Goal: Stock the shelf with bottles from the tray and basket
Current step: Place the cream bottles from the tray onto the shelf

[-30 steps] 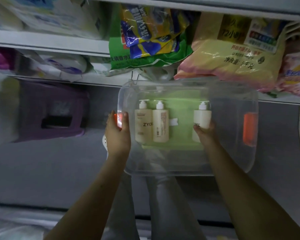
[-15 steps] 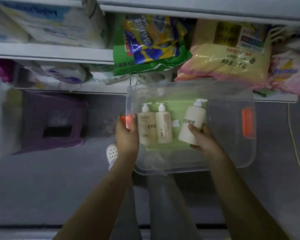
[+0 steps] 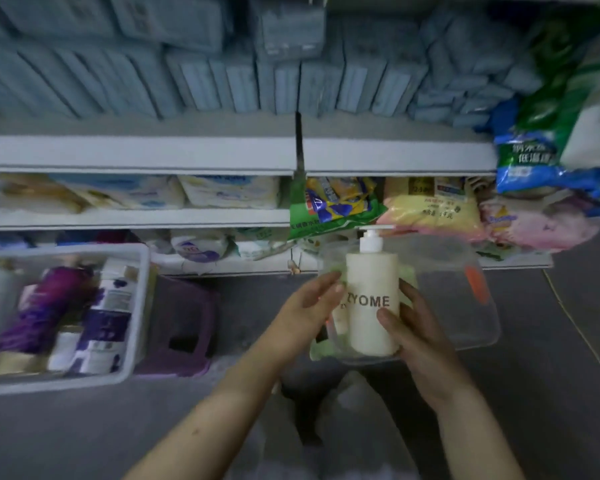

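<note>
A cream pump bottle [image 3: 373,303] marked ZYOME stands upright in the air above the clear plastic tray [image 3: 465,327]. My right hand [image 3: 414,336] grips its right side and base. My left hand [image 3: 309,303] is at the bottle's left side, fingers spread, touching or nearly touching it. Behind the bottle, part of another cream bottle [image 3: 340,322] shows in the tray on a green liner. The tray has an orange handle [image 3: 477,284] on its right end. At left, a white basket [image 3: 132,306] holds several purple and white bottles [image 3: 42,306].
White shelves [image 3: 136,152] rise in front, packed with blue packs on top and bagged goods [image 3: 433,209] below. A purple stool [image 3: 181,327] stands between basket and tray. A thin cord [image 3: 575,327] runs along the grey floor at right. My legs are below the tray.
My right hand has lifted the ZYOME bottle up out of the tray. My left hand left the tray's rim and came to the bottle. The view tilted up, bringing the basket and upper shelves in.
</note>
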